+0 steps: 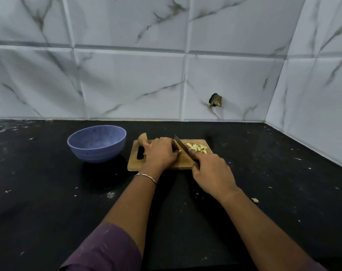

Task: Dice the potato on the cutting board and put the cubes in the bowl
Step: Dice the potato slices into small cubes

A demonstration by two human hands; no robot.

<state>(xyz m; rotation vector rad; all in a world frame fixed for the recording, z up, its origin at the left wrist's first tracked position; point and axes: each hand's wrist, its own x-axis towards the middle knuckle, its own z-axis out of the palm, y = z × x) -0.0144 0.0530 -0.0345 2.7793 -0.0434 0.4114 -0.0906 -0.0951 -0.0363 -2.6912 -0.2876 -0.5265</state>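
A wooden cutting board (183, 162) lies on the black counter. My left hand (161, 152) lies curled over a potato piece on the board; the piece itself is hidden under the fingers. My right hand (212, 173) grips the handle of a knife (183, 146), whose blade slants down just right of my left fingers. A pile of pale potato cubes (198, 148) sits on the board's far right part. A brown-skinned potato piece (142, 140) stands at the board's far left corner. The blue bowl (97, 143) stands left of the board, with no cubes visible in it.
The black counter (49, 192) is speckled with small white scraps, and one loose potato bit (255, 200) lies to the right of my right forearm. Marbled tile walls close the back and the right side, with a broken hole (216, 100) in the back wall.
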